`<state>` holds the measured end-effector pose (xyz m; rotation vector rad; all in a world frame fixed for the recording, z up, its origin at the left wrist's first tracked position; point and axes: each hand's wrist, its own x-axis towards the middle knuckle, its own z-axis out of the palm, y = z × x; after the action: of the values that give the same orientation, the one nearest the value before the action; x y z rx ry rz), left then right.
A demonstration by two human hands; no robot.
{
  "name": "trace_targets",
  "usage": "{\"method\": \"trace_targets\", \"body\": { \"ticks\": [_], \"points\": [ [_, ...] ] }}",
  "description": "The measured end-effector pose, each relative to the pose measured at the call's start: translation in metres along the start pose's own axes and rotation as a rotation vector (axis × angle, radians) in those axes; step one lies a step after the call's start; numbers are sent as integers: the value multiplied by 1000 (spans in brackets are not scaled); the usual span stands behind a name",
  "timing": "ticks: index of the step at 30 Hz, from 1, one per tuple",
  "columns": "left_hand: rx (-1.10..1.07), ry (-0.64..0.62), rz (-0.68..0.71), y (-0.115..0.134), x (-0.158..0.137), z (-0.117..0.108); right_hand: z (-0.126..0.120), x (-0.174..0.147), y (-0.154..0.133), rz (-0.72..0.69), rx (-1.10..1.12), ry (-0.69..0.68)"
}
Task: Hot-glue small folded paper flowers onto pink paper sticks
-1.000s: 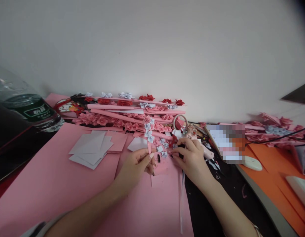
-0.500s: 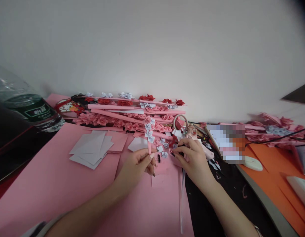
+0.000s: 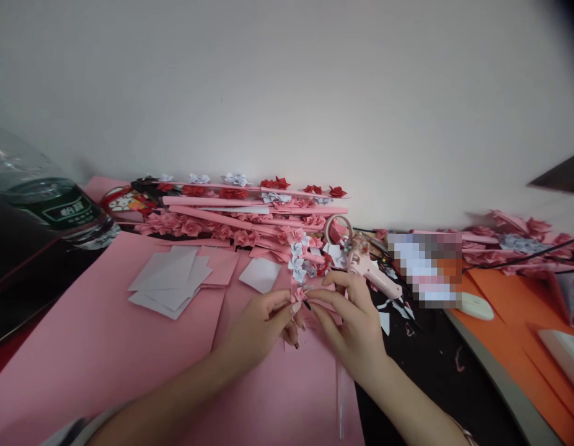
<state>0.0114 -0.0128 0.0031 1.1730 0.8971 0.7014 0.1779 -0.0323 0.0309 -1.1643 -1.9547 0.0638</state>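
Pinched in my left hand (image 3: 271, 319) is a pink paper stick carrying folded white paper flowers (image 3: 297, 260) and pink ones toward its far end. My right hand (image 3: 349, 316) has thumb and forefinger closed on a small pink paper flower (image 3: 300, 294), which lies against the near part of the stick. Both sets of fingertips almost meet there. Beyond the right hand lies a pale pink glue gun (image 3: 373, 275). A clear glue stick (image 3: 340, 402) lies below the hands.
Large pink paper (image 3: 175, 371) covers the table, with white paper squares (image 3: 168, 282) on it. Finished flower sticks (image 3: 212, 210) lie along the wall. A tape roll (image 3: 338, 229), a water bottle (image 3: 54, 198), a white mouse (image 3: 476, 307) and orange paper (image 3: 496, 303) surround the work.
My right hand has moved left with a small pink flower, bringing it to the stick. The left hand and stick have shifted slightly right, and the glue gun now shows more fully.
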Motion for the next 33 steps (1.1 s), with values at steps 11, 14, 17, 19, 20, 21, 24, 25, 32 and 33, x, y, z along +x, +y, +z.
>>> {"method": "trace_targets", "body": {
  "ticks": [11,14,17,19,20,21,24,25,32,33],
  "points": [
    [38,-14,16,4,-2,5,4,-1,-1,4,-93,13],
    [53,-6,16,5,-3,6,4,-1,-1,6,-111,19],
    [65,-5,13,5,-3,6,5,-1,-1,2,-125,24],
    [79,-3,13,5,-3,6,5,-1,-1,-7,-137,30],
    [85,-1,13,5,-3,6,6,-2,-1,-10,-144,31],
    [87,2,12,5,-3,6,6,-2,0,-12,-150,30],
    [75,0,11,4,-2,6,6,-2,0,-5,-148,17],
    [70,-2,10,5,-2,6,7,-2,0,0,-143,12],
    [87,-13,22,8,-4,7,8,-1,-1,2,-141,31],
    [87,-16,22,8,-4,7,8,-1,0,0,-142,22]
  ]
}}
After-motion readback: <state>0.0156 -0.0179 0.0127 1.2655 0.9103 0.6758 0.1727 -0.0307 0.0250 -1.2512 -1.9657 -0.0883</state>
